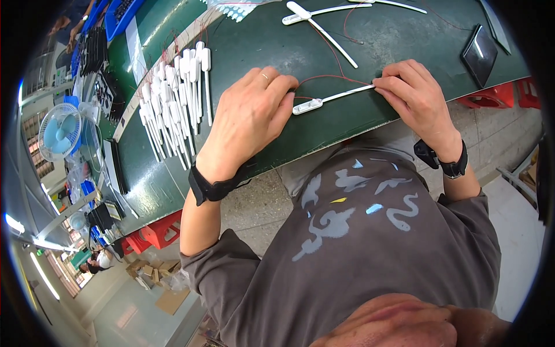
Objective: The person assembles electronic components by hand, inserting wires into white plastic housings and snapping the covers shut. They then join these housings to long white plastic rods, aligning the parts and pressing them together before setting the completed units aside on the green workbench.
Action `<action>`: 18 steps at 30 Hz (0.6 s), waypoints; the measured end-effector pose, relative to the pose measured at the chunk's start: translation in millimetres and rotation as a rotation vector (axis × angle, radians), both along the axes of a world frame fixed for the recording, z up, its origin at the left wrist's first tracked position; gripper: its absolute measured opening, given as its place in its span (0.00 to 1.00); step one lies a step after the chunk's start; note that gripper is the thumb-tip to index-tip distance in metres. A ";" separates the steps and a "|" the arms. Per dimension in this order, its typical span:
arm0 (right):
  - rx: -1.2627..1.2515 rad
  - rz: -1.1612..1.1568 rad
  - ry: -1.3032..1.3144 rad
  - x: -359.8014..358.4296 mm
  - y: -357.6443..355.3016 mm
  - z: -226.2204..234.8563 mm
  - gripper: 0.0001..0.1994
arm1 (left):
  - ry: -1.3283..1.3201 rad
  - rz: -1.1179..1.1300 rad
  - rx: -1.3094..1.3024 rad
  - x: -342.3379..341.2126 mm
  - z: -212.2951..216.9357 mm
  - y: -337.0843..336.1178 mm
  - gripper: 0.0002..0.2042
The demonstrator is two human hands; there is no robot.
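A white stick-shaped device (346,93) with a wide, flat-sided end lies near the green table's front edge. My right hand (417,98) pinches its thin tip between thumb and fingers. A thin red wire (324,77) arcs above the stick, running between my two hands. My left hand (245,115) is closed in a pinch beside the wide end, with the wire at its fingertips; the exact grip is partly hidden. Farther back lie more such sticks, two of them crossed (324,32). On the left rests a pile of several white sticks (176,95) with red wires.
A dark phone-like slab (480,56) lies at the table's right. Blue bins (122,16) and a small fan (60,132) are on the far left. Red stools (162,230) stand below the table edge (341,140). Cardboard boxes (156,272) sit on the floor.
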State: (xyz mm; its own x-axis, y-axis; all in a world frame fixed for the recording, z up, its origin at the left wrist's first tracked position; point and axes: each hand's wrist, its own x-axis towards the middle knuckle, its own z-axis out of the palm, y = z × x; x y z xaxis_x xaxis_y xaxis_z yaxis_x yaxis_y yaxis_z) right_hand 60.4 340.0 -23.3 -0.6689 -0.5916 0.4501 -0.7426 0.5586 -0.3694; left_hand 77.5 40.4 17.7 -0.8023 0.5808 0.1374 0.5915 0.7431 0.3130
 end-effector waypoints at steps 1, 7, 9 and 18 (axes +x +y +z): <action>-0.002 0.000 0.001 0.1 0.2 -0.1 0.08 | 0.041 0.027 0.026 -0.7 -1.9 2.6 0.08; 0.007 -0.011 0.010 2.4 -0.9 1.4 0.08 | 0.136 0.001 0.095 -16.2 -18.5 17.9 0.06; 0.013 -0.012 0.010 2.3 -1.6 1.1 0.08 | 0.158 -0.056 -0.080 -19.0 -16.2 21.8 0.05; 0.018 -0.018 0.005 2.1 -1.0 0.6 0.08 | 0.016 -0.042 0.094 -18.2 -8.4 18.9 0.03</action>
